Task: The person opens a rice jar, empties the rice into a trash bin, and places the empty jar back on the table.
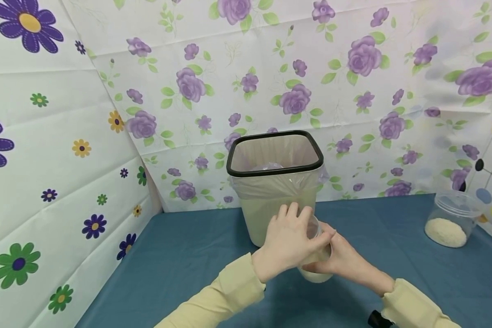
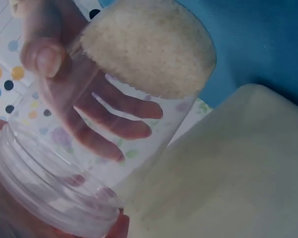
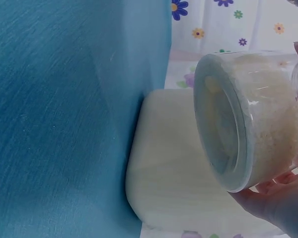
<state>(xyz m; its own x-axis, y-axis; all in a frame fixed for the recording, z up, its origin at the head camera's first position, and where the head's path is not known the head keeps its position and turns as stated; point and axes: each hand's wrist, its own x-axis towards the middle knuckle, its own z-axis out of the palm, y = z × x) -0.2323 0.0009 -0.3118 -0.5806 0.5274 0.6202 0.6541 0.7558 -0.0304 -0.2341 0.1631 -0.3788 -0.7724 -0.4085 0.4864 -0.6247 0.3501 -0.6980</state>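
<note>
Between my two hands is a clear plastic jar (image 1: pixel 316 276) partly filled with white rice (image 2: pixel 151 49). My right hand (image 1: pixel 346 258) grips the jar's side, thumb and fingers spread round it. My left hand (image 1: pixel 284 239) lies over the jar's ridged top end, its fingers bent round the rim in the left wrist view. Whether a separate lid sits there I cannot tell. The jar's base faces the camera in the right wrist view, held clear of the blue tabletop. Part of the jar is hidden behind my left hand in the head view.
Just behind my hands stands a pale bin (image 1: pixel 266 196) with a black rim and a clear liner. A second clear jar (image 1: pixel 451 218) with rice stands at the right on the blue tabletop (image 1: pixel 180 269). Flowered sheets (image 1: pixel 246 82) hang behind and at the left.
</note>
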